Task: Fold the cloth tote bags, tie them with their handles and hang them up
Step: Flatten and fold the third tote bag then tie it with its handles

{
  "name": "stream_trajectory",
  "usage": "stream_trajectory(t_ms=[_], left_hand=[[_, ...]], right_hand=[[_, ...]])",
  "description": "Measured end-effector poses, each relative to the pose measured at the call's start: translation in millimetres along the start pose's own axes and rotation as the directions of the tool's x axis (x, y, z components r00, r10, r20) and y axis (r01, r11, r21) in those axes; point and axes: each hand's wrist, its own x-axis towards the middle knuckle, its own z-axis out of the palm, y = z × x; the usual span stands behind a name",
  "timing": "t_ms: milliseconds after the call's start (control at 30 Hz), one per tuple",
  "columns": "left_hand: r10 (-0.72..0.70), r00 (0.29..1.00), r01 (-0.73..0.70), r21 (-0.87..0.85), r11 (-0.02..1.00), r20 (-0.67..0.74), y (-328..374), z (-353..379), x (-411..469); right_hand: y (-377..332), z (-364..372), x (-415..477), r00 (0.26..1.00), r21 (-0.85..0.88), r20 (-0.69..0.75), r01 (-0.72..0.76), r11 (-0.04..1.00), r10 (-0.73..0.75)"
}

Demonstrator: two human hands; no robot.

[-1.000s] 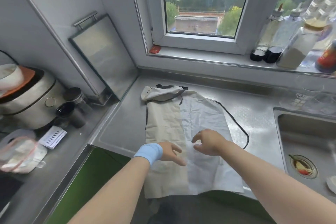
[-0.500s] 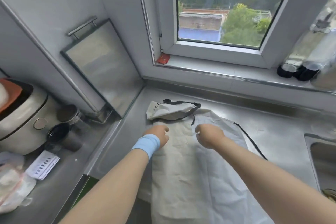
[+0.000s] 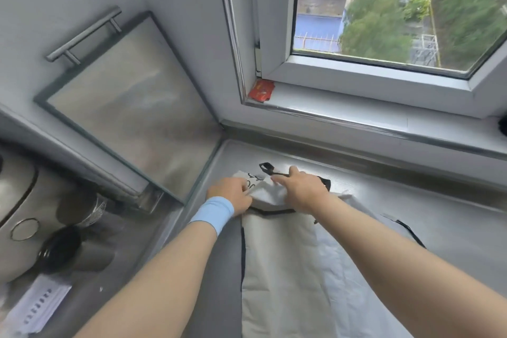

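- 2 bare hands meet at the far end of the flat tote bag [image 3: 285, 277], which is spread on the steel counter [image 3: 452, 230] below the window [image 3: 389, 16].
- On that far end, toward the window, sits a smaller folded bag [image 3: 267, 192], white with black print and black trim.
- Left hand [image 3: 231, 192], with a light blue wristband [image 3: 212, 212] behind it, is on the folded bag's left edge, fingers curled in and pinching the cloth.
- Right hand [image 3: 299, 189] lies over the folded bag's right part, fingers bent down on the fabric; whether they pinch it or only press, I cannot tell.
- 1 black handle [image 3: 267, 167] loops out from under the right hand, on the window side.
- Another black strap [image 3: 410, 233] trails on the counter to the right of the flat bag.
- Left of the flat bag, a steel board with a bar handle [image 3: 131, 107] leans against the wall in the corner.
- Further left of the flat bag are dark cups [image 3: 59, 251], a rounded metal appliance [image 3: 19, 200] and a white card [image 3: 41, 304].
- 1 small red packet [image 3: 261, 90] lies on the sill at the window's lower left corner.
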Motion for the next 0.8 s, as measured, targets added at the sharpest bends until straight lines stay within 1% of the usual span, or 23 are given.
stream_trajectory(t_ms=[33,67,133,167,200,233,267,300,333,367,433,467,500,533,567,600,633,667,700,767,800], left_hand=[[0.009,1.000,-0.008,-0.112,0.994,0.002,1.2,-7.2,4.2],[0.008,1.000,-0.004,-0.255,0.967,0.014,1.4,-15.2,10.7],[0.002,1.000,-0.018,-0.524,0.852,-0.030,9.1,-34.6,17.1],[-0.039,0.997,-0.019,-0.652,0.758,-0.074,12.0,-44.0,21.7],[-0.088,0.992,-0.020,-0.787,0.617,-0.095,18.1,-53.6,24.1],[-0.132,0.985,-0.039,-0.893,0.449,-0.109,23.7,-60.6,25.2],[-0.183,0.971,-0.090,-0.947,0.309,-0.152,26.9,-63.7,30.0],[-0.244,0.944,-0.159,-0.956,0.247,-0.220,28.6,-62.6,34.8],[-0.291,0.911,-0.216,-0.939,0.267,-0.293,28.9,-58.4,37.7],[-0.297,0.883,-0.254,-0.901,0.351,-0.364,28.2,-52.2,36.5],[-0.214,0.847,-0.289,-0.760,0.582,-0.486,25.3,-30.6,28.4],[-0.159,0.849,-0.265,-0.667,0.697,-0.503,22.9,-16.1,21.9],[-0.108,0.873,-0.217,-0.579,0.786,-0.475,18.5,0.5,17.5],[-0.056,0.913,-0.170,-0.502,0.848,-0.405,16.9,14.2,11.4],[0.009,0.954,-0.143,-0.427,0.893,-0.300,16.2,27.9,5.5],[0.085,0.978,-0.142,-0.317,0.938,-0.188,16.0,39.8,0.0],[0.163,0.982,-0.179,-0.187,0.966,-0.095,16.6,49.9,-5.8],[0.223,0.975,-0.224,-0.068,0.972,-0.021,16.8,58.8,-10.3],[0.259,0.965,-0.260,0.009,0.966,0.034,15.9,67.2,-12.6],[0.255,0.957,-0.266,0.064,0.962,0.140,16.1,78.2,-17.3],[0.253,0.952,-0.273,0.103,0.957,0.175,16.9,80.2,-17.0]], right_hand=[[2.8,-4.0,3.8,1.000,0.009,0.008,-0.022,1.000,0.022],[4.7,-6.6,12.5,0.999,0.028,0.009,-0.045,0.999,0.045],[11.8,-16.5,16.7,0.990,0.165,-0.055,-0.116,0.979,0.127],[14.4,-21.9,19.8,0.978,0.249,-0.105,-0.150,0.957,0.180],[18.1,-27.9,21.6,0.957,0.311,-0.166,-0.179,0.934,0.239],[20.5,-31.6,22.4,0.928,0.355,-0.221,-0.211,0.911,0.301],[23.9,-34.8,23.7,0.893,0.398,-0.270,-0.238,0.886,0.361],[26.6,-36.3,24.5,0.854,0.454,-0.305,-0.259,0.853,0.422],[29.5,-36.1,24.3,0.821,0.521,-0.312,-0.273,0.809,0.478],[31.7,-34.1,23.1,0.808,0.592,-0.291,-0.268,0.760,0.512],[32.0,-27.5,15.4,0.835,0.678,-0.257,-0.202,0.706,0.486],[31.0,-22.5,8.1,0.851,0.676,-0.280,-0.154,0.721,0.444],[28.6,-16.0,-0.4,0.853,0.624,-0.350,-0.097,0.775,0.388],[25.7,-8.1,-9.3,0.842,0.527,-0.437,-0.046,0.849,0.316],[21.6,1.5,-19.8,0.836,0.407,-0.491,-0.027,0.913,0.244],[18.3,13.6,-30.3,0.833,0.314,-0.515,-0.034,0.949,0.201],[13.6,26.8,-42.0,0.839,0.275,-0.505,-0.068,0.959,0.204],[7.6,39.6,-54.1,0.852,0.270,-0.469,-0.113,0.956,0.233],[1.6,53.7,-64.4,0.872,0.291,-0.402,-0.168,0.942,0.280],[-9.8,78.7,-81.8,0.911,0.299,-0.220,-0.278,0.913,0.349],[-12.6,88.7,-87.9,0.919,0.282,-0.148,-0.314,0.907,0.364]])
